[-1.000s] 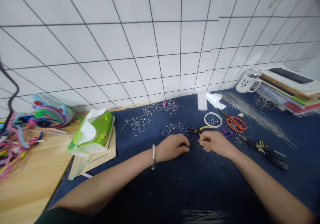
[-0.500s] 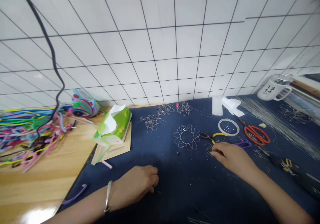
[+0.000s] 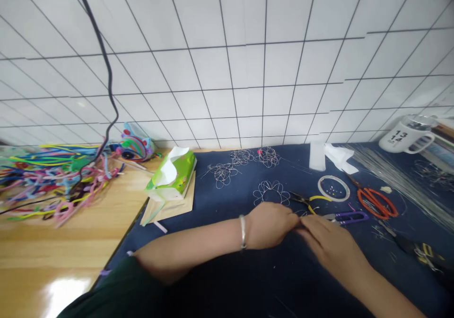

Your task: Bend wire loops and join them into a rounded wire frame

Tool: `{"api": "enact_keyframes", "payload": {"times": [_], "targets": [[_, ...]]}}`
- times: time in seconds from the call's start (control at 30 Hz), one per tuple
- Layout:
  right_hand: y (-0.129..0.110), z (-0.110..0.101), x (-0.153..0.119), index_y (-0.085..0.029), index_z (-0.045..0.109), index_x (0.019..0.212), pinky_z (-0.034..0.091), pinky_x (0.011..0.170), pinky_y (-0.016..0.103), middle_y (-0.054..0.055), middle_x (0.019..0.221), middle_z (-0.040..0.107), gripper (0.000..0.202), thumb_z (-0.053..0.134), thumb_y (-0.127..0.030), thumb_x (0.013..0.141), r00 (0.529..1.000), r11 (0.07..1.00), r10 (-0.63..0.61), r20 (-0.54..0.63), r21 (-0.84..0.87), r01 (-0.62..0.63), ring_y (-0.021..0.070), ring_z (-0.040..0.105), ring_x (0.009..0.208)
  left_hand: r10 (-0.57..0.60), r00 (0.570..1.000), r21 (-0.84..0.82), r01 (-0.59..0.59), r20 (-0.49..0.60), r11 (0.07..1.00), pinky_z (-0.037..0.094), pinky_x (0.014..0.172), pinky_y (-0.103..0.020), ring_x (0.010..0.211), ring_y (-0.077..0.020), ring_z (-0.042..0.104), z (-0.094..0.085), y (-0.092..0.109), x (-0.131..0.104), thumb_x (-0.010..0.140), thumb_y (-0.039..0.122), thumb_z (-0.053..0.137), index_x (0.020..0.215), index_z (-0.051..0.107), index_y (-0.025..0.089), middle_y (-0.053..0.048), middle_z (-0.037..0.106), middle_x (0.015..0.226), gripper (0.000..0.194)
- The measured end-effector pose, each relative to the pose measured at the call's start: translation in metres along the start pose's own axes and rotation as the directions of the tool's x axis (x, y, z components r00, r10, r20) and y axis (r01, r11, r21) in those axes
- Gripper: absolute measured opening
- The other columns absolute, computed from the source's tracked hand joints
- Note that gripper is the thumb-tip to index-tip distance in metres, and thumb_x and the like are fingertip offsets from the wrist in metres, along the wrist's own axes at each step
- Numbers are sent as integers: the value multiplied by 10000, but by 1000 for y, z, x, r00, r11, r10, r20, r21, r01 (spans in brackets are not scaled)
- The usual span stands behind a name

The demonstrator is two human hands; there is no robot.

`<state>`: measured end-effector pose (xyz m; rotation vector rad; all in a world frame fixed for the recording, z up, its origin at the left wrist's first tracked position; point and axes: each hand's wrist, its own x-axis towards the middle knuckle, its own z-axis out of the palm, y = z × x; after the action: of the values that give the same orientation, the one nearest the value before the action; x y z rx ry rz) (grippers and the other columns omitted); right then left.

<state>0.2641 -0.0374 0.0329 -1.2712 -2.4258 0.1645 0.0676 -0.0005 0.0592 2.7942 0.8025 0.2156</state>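
My left hand (image 3: 271, 225), with a silver bangle at the wrist, reaches across the dark blue cloth, fingers curled together. Its fingertips meet those of my right hand (image 3: 329, 242), which is also closed. Whatever is pinched between them is too small or hidden to make out. Just behind my left hand lies a flower-shaped wire ring (image 3: 271, 188), its front part covered by the hand. Beyond my fingertips are yellow-handled pliers (image 3: 310, 199). Thread snips with a purple handle (image 3: 349, 217) lie behind my right hand.
Orange-handled scissors (image 3: 378, 202) and a round white dish (image 3: 333, 188) with tiny beads lie to the right. Thin wires (image 3: 400, 176) spread near a white mug (image 3: 404, 136). Tangled wire shapes (image 3: 222, 172) sit at the back. A green tissue pack (image 3: 173, 173) and colourful pipe cleaners (image 3: 71, 176) are left.
My left hand has moved right to meet my right hand at the fingertips. My right hand has shifted slightly nearer to me. The camera view has turned a little left.
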Motion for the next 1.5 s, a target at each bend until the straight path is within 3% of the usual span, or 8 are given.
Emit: {"api": "enact_keyframes", "payload": {"times": [0.23,0.43,0.73,0.93,1.13,1.3,1.4,1.5], "targets": [[34,-25,5,-228,569,989,452,756,288,40,964,636,207,421,-256,846,983,988,149,-104,-33,-153,180,597,868,-47,988,-387,-15,-150,922,409,659,-224,711,-138,581,7,-15,62,787,170,506,803,603,182,-23,640,779,99],[42,-29,6,-222,587,966,432,744,247,40,971,610,260,365,-159,846,989,990,139,42,-41,-137,148,573,854,-84,996,-544,63,-15,837,400,586,-190,573,-95,556,12,-31,64,804,195,484,846,626,179,17,623,649,149],[35,-15,8,-204,602,860,393,699,285,50,815,587,246,405,-77,784,980,955,135,143,-283,-91,182,508,816,10,1000,-29,-11,-14,1000,397,712,-283,751,-165,521,11,-28,58,817,120,402,791,604,168,-52,580,783,209],[31,-6,9,-180,573,781,382,644,266,50,796,567,193,408,-80,776,967,948,179,182,-296,-120,169,507,769,32,999,66,-35,34,997,398,744,-301,764,-173,489,14,-21,58,817,86,381,769,566,148,-71,537,789,201],[38,-5,11,-200,620,778,382,657,241,39,766,588,201,436,-119,771,952,967,255,172,-36,-252,142,538,744,-22,999,-50,24,48,998,410,694,-261,743,-156,531,23,-30,58,786,114,438,783,618,176,-45,565,781,190],[45,-3,12,-205,608,722,384,636,239,-4,728,595,153,465,-154,736,934,912,336,123,206,-356,125,535,688,-120,992,-212,107,-49,971,413,723,-247,750,-141,554,28,-35,61,776,131,461,799,653,194,-25,607,790,203],[48,2,12,-196,596,715,399,578,238,-17,674,582,108,494,-231,726,877,777,456,152,412,-476,117,526,614,-219,969,-380,160,-118,911,416,746,-241,782,-139,555,29,-35,63,758,173,509,794,659,198,-14,627,824,156],[48,5,13,-173,591,748,448,578,257,-14,633,572,130,549,-286,699,814,521,527,244,664,-536,115,540,584,-347,933,-624,216,-94,751,433,670,-227,703,-124,549,34,-34,64,736,221,545,777,655,184,-9,626,769,122]]}}
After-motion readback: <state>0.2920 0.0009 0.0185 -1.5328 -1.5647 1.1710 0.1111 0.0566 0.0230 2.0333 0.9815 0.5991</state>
